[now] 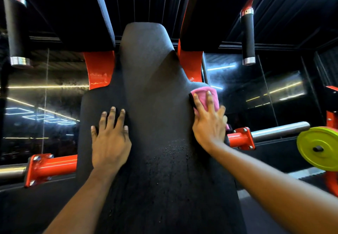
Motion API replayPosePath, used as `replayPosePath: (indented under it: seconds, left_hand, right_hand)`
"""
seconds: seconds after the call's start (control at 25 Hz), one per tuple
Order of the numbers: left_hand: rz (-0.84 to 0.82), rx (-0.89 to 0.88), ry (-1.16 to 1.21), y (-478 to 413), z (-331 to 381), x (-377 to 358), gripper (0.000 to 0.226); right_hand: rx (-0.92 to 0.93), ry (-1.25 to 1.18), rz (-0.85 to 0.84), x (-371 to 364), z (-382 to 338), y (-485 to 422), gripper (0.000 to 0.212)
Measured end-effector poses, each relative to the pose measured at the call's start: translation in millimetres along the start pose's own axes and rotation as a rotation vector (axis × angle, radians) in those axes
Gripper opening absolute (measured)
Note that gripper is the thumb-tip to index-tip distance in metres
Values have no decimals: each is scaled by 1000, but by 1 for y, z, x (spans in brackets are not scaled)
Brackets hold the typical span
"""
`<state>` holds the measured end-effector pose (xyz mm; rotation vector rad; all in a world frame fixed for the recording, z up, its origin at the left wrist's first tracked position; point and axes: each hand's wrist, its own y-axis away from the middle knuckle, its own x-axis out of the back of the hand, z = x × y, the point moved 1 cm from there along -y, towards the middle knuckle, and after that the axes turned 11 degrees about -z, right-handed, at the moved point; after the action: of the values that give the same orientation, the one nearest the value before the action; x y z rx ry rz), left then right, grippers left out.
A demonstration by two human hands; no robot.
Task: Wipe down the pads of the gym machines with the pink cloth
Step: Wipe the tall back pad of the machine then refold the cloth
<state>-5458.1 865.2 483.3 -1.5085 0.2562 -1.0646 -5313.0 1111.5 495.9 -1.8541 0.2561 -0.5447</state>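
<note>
Our left hand (109,142) lies flat, fingers spread, on the black pad (155,87). Our right hand (210,124) presses the pink cloth (203,94) against the pad's right edge with straight fingers, covering much of the cloth. The pad's lower end is cut off.

A dim room is showing bright strip lights (45,87) glaring in reflections; wide-angle distortion is bending the frame edges.
</note>
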Motion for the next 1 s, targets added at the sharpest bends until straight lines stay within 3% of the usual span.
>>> replayPosePath:
  seconds: [0.2, 0.4, 0.52, 0.64, 0.76, 0.84, 1.0]
  left_hand:
    - [32, -30, -11, 3, -5, -6, 58]
    - [33, -48, 10, 5, -9, -6, 59]
    - [-22, -84, 60, 2, -16, 0, 58]
    - [-118, -178, 180, -4, -39, 9, 58]
    - [-148, -239, 284, 0, -58, 15, 58]
    - [-124, -224, 326, 3, -59, 15, 57]
    - [-68, -155, 253, 9, -47, 7, 54]
  right_hand:
    - [-72, -73, -127, 11, -14, -104, 52]
    - [-21, -6, -34, 1, 16, -15, 72]
    - [-190, -91, -71, 1, 18, 15, 74]
    - [-321, -186, -59, 8, -37, 2, 73]
    - [-17, -46, -63, 6, -131, 3, 70]
    - [199, 28, -80, -4, -158, 10, 68]
    - [318, 114, -46, -4, -76, 8, 72]
